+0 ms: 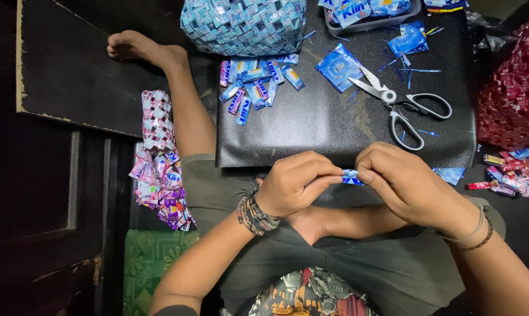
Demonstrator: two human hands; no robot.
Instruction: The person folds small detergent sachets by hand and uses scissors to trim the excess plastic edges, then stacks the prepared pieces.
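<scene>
blue strip (350,176): mostly hidden by hands | woven bag (244,24): cut off at top edge

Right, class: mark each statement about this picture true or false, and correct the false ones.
1. Both hands pinch a small blue folded strip. True.
2. The scissors lie shut. False: the blades stand open.
3. The left hand holds the scissors. False: they lie on the black board, with the left hand on the strip.
4. A woven blue piece sits at the board's far edge. True.
5. The right hand wears a glove. False: it is bare.
</scene>
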